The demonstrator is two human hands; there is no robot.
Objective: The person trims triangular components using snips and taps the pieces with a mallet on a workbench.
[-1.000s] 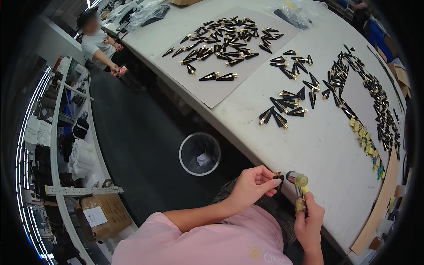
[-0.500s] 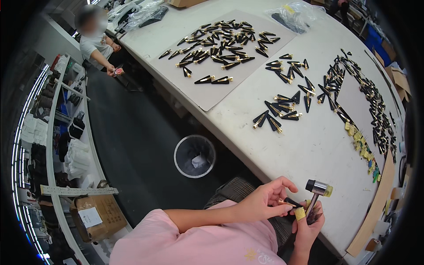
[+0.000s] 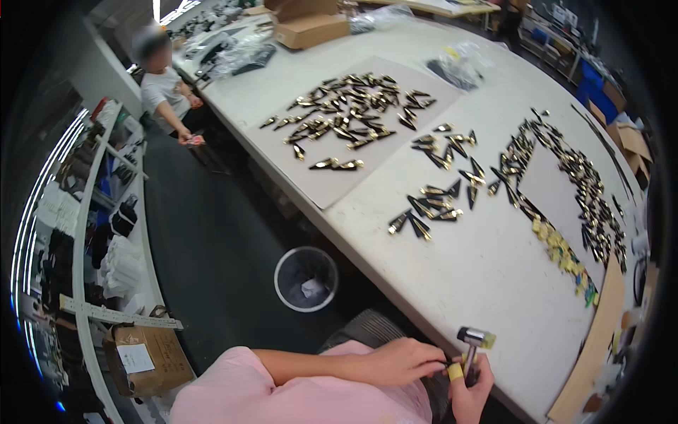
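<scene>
My left hand (image 3: 404, 362) is closed, its fingertips pinched on a small black hair clip (image 3: 447, 362) that is largely hidden between the two hands. Beside it, my right hand (image 3: 477, 393) grips a small mallet (image 3: 471, 353) with a metal head, one black face and one yellowish face. Yellow tape (image 3: 455, 372) wraps the right thumb, which sits close to the clip. Both hands are low in the view, by the near edge of the white table (image 3: 424, 290). Ahead of them lie loose black and gold hair clips (image 3: 432, 206).
A large cluster of clips (image 3: 346, 106) covers a grey board (image 3: 318, 180); more clips (image 3: 583, 184) curve along the right side, by yellow scraps (image 3: 561, 254). A wooden strip (image 3: 590, 346) edges the table. A bin (image 3: 306, 279) stands on the floor. Another person (image 3: 166, 95) is at far left.
The view has tilted up, so the table and my hands appear lower. My left fingers, raised and spread before, have come down and closed over the clip; the mallet stays in my right hand.
</scene>
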